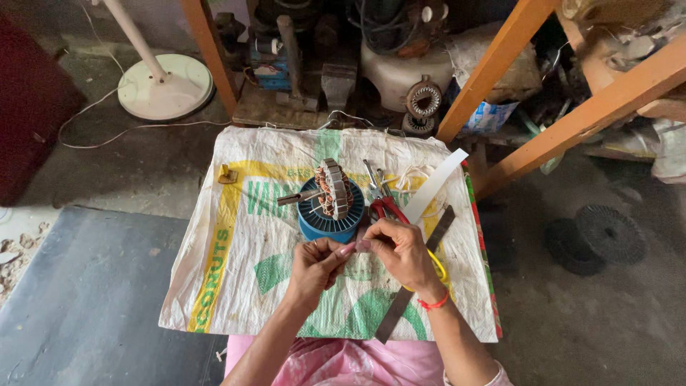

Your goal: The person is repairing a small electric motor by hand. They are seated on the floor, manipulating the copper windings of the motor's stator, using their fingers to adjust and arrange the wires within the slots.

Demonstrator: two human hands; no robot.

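I see grey concrete floor (593,314), orange wooden shelf frame (572,118) right, round white fan base (166,87) upper left, daylight.

Blue stator (330,218), red-handled pliers (386,206)

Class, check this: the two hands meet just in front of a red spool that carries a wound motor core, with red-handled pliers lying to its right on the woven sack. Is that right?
Not quite: the spool is blue, not red. The head view shows the left hand and right hand meeting just in front of it, the wound core on it, and the red-handled pliers to its right on the sack.
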